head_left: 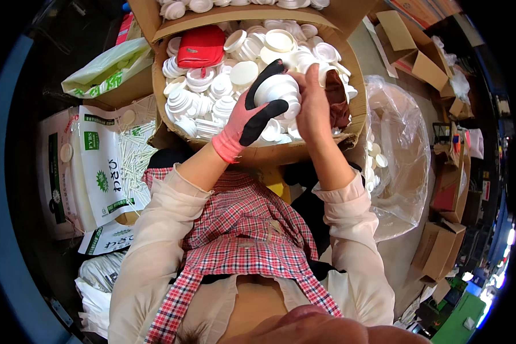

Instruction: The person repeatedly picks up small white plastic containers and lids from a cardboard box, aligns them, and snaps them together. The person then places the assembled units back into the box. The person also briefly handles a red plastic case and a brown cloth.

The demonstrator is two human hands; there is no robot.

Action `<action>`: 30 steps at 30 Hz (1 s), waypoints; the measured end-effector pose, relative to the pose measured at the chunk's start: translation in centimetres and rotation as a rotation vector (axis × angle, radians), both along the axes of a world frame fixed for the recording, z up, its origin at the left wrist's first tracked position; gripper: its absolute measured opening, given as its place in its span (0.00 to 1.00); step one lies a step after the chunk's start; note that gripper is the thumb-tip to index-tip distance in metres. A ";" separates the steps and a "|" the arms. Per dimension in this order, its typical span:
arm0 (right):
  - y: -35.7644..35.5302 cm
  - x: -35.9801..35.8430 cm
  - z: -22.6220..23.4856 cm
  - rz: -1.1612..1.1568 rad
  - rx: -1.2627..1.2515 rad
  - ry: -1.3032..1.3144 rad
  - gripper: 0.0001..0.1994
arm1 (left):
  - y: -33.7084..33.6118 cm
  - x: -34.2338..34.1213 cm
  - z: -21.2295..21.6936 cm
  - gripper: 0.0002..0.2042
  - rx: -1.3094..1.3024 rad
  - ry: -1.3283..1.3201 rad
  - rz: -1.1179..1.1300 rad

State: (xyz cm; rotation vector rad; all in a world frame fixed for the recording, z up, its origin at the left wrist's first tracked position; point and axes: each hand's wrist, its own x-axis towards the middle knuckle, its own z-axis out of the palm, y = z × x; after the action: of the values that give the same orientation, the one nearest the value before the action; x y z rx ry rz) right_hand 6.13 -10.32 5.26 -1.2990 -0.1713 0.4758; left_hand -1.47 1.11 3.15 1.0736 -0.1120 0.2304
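My left hand (251, 114), in a pink and black glove, grips a white plastic cap (277, 89) from the left, its black fingers curled over and under it. My bare right hand (313, 97) presses on the same cap from the right side. Both hands hover over a cardboard box (281, 153) heaped with several white caps and lids (209, 92). A red pouch (200, 47) lies on the heap at the box's far left.
A clear plastic bag (401, 149) holding white caps stands to the right. On the left, a printed sack (106, 166) lies beside a pile of thin white sticks (135, 155). Small cardboard boxes (441, 246) crowd the right. Another box of caps (241, 4) sits behind.
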 end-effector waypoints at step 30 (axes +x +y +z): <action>-37.5 6.8 -20.0 -0.303 -1.508 -0.372 0.20 | 5.2 2.3 -3.7 0.15 0.210 0.109 0.163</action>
State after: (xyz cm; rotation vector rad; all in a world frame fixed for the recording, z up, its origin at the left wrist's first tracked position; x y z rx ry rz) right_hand 12.94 -47.78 -14.79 -2.8369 0.1337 0.0088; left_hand 0.80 6.26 -0.54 1.3039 0.0507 0.3118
